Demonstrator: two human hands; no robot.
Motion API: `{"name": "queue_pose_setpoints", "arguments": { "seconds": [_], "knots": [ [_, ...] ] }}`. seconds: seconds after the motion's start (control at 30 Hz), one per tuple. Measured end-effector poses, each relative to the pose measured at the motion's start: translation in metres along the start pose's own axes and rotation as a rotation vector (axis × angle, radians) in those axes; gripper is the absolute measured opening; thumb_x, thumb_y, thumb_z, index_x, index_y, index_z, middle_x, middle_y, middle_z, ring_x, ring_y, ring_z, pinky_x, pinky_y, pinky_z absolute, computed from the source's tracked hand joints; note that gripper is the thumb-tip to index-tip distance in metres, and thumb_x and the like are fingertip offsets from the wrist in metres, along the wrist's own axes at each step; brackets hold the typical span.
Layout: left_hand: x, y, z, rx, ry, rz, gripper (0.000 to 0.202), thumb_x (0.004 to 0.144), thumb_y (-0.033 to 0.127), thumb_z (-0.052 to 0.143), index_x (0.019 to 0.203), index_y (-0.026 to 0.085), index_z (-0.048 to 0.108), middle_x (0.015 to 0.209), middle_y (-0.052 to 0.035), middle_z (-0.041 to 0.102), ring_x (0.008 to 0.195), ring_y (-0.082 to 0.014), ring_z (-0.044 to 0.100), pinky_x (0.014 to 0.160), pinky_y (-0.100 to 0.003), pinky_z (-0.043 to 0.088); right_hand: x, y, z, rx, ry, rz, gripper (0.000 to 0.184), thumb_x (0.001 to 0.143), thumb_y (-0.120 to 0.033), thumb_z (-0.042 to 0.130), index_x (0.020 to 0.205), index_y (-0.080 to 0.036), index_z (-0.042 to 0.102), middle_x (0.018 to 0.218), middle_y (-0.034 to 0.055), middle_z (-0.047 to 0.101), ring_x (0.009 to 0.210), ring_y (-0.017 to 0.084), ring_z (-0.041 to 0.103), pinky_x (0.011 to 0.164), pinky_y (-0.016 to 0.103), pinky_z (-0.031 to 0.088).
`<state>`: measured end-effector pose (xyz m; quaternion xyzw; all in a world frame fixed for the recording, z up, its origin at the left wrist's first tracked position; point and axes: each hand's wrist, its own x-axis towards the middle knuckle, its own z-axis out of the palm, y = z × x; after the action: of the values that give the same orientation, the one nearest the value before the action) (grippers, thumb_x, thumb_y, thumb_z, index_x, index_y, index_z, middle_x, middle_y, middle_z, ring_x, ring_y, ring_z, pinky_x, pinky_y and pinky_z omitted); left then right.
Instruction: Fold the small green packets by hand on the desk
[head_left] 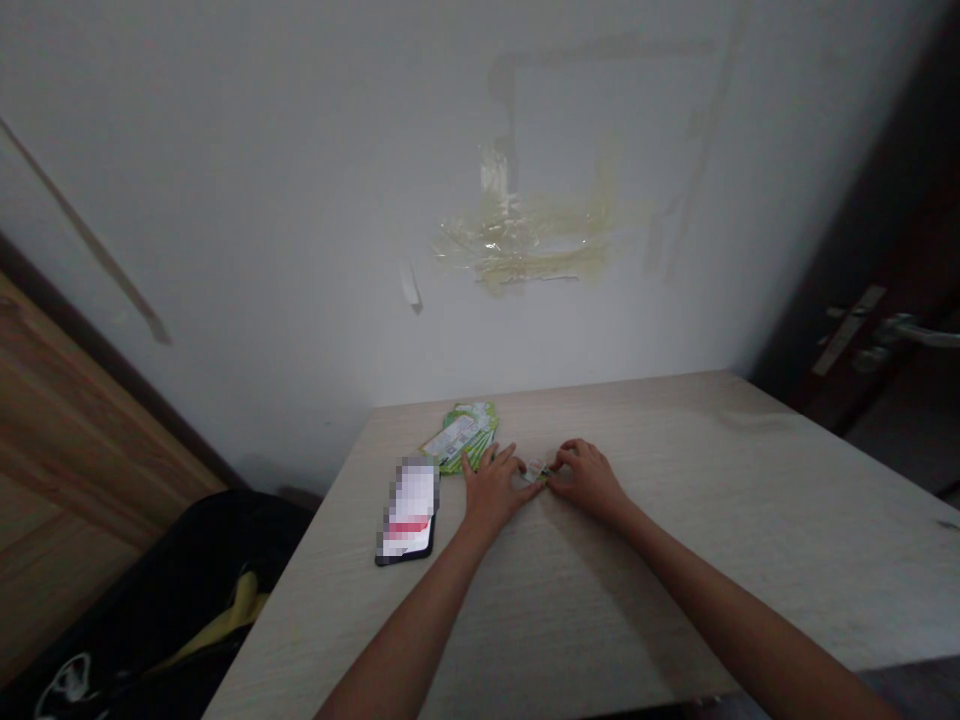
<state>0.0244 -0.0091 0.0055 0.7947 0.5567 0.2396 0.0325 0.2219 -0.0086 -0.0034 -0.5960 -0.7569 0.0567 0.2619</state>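
Observation:
Both my hands rest on a pale wooden table (675,520), close together near its far side. My left hand (491,490) lies palm down with fingers spread, its fingertips touching a small pale-green packet (535,471) that lies between the hands. My right hand (589,478) has its fingers curled and pinched on the right end of that packet. Just beyond my left hand lies a fanned pile of green and white packets (461,436).
A phone (409,512) with a lit screen lies on the table left of my left hand. A black bag (172,610) sits on the floor at lower left beside a wooden panel (52,450). A door with a metal handle (896,335) stands at right.

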Motion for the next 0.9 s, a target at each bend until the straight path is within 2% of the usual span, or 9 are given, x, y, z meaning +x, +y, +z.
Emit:
{"name": "queue_pose_setpoints", "arguments": {
  "seconds": [0.23,0.37,0.47,0.67,0.9],
  "knots": [
    [0.001,-0.004,0.000,-0.048,-0.039,0.023,0.031,0.074,0.056,0.068,0.091,0.030,0.066,0.137,0.0018,0.055,0.134,-0.0304,0.037,0.111,-0.067,0.002,-0.004,0.006,0.002,0.037,-0.026,-0.033,0.030,0.077,-0.044,0.065,0.099,-0.024,0.069,0.117,0.0078,0.055,0.115,0.024,0.050,0.102,0.041,0.034],
    [0.002,-0.009,0.001,-0.084,-0.068,0.023,0.029,0.074,0.050,0.071,0.095,0.030,0.067,0.133,0.0001,0.058,0.132,-0.0276,0.040,0.112,-0.065,0.002,-0.004,0.014,0.004,0.078,-0.020,-0.058,0.025,0.079,-0.038,0.065,0.101,-0.027,0.070,0.119,0.0067,0.056,0.115,0.024,0.050,0.104,0.043,0.032],
    [0.003,-0.011,0.001,-0.109,-0.066,0.032,0.027,0.075,0.046,0.072,0.095,0.030,0.067,0.130,-0.0006,0.059,0.129,-0.0267,0.042,0.112,-0.064,0.000,-0.002,0.020,0.003,0.163,-0.001,-0.108,0.020,0.078,-0.031,0.066,0.096,-0.024,0.072,0.113,0.0076,0.059,0.109,0.022,0.054,0.099,0.037,0.039],
    [0.002,-0.007,-0.001,-0.149,-0.046,0.098,0.022,0.079,0.043,0.069,0.096,0.029,0.068,0.109,0.0011,0.064,0.115,-0.0228,0.051,0.113,-0.061,-0.002,0.003,0.021,0.001,0.329,-0.014,-0.217,0.013,0.077,-0.020,0.067,0.088,-0.021,0.073,0.099,0.0067,0.067,0.095,0.019,0.060,0.090,0.031,0.046],
    [0.002,-0.008,0.001,-0.153,-0.049,0.127,0.016,0.081,0.042,0.068,0.092,0.030,0.069,0.104,0.0027,0.064,0.110,-0.0190,0.052,0.113,-0.057,0.003,0.002,0.018,0.001,0.258,-0.035,-0.303,0.015,0.082,-0.021,0.063,0.092,-0.024,0.073,0.093,0.0049,0.070,0.089,0.018,0.062,0.085,0.031,0.047]
  ]
}}
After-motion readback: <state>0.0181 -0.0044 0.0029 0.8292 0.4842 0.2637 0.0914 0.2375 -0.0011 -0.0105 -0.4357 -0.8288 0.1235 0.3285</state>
